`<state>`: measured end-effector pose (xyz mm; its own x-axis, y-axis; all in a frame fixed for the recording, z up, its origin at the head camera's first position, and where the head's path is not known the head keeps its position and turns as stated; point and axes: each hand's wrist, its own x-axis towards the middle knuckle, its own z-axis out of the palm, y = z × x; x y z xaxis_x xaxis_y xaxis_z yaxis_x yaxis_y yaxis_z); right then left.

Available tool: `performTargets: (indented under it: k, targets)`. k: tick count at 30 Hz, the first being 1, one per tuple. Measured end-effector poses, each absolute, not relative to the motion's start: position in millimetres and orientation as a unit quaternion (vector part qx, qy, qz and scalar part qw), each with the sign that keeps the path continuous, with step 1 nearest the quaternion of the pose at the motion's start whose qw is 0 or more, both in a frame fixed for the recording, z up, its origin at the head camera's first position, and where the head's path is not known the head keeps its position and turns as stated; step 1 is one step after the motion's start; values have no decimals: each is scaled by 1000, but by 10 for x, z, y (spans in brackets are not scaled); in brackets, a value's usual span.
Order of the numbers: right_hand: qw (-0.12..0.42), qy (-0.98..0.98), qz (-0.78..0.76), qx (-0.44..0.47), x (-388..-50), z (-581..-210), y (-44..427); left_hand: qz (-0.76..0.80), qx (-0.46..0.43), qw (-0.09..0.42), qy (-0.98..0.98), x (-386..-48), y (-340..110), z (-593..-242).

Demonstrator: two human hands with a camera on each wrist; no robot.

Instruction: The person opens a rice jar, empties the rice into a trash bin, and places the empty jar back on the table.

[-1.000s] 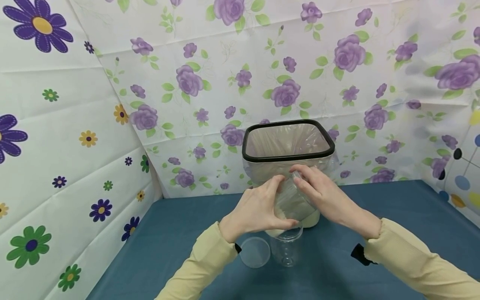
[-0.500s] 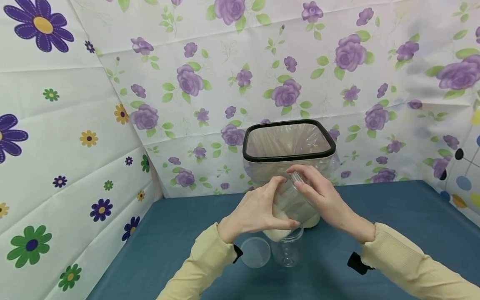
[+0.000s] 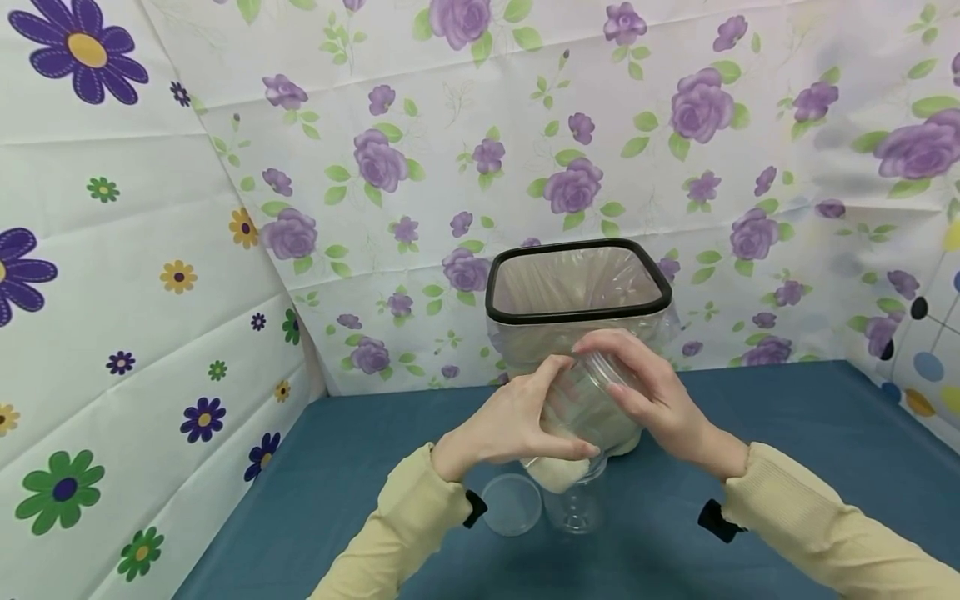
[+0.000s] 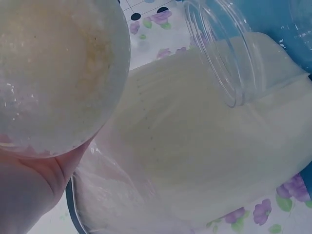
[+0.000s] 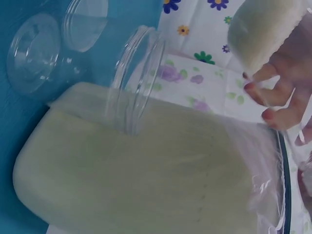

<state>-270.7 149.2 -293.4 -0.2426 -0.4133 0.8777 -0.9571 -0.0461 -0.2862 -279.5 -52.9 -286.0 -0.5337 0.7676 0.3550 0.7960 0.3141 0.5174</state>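
A clear plastic jar (image 3: 592, 408) is held tilted above the table, off-white grainy-looking contents (image 3: 558, 473) gathered at its lower left end. My left hand (image 3: 510, 417) grips its side, thumb and fingers spread round it; the left wrist view shows its round end (image 4: 58, 73) close up. At the upper right end, my right hand (image 3: 652, 400) holds the ridged rim or lid between thumb and fingers; which one I cannot tell. Below stands a second clear jar (image 3: 576, 508), open, its threaded rim (image 5: 139, 78) uppermost. Left of that jar lies a clear round lid (image 3: 512, 504).
Just behind the hands stands a cream bin (image 5: 122, 161) with a black rim (image 3: 577, 317) and a clear plastic liner. A blue-green cloth (image 3: 360, 492) covers the table. Flower-patterned sheets (image 3: 420, 208) hang at the back and sides.
The held jar has turned so its ridged end shows more toward me. My right hand has shifted slightly round that end. The standing jar, lid and bin stay put.
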Motion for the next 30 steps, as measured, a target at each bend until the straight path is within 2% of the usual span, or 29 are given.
performTargets:
  k: [5, 10, 21, 26, 30]
  targets:
    - [279, -620, 460, 570, -2674, -2895, 1504, -356, -482, -19, -800, -2792, -540, -2859]
    - [251, -670, 444, 540, -2638, -2888, 1586, -347, -479, -7, -806, -2812, -539, -2865]
    - [253, -762, 411, 432, -2653, -2905, 1716, -226, -469, 150, -841, -2784, -515, -2895]
    - [214, -803, 426, 357, -2603, -2898, 1693, -182, -456, 218, -843, -2770, -493, -2898]
    - [184, -827, 434, 305, -2574, -2877, 1662, -156, -452, 255, -841, -2769, -476, -2915]
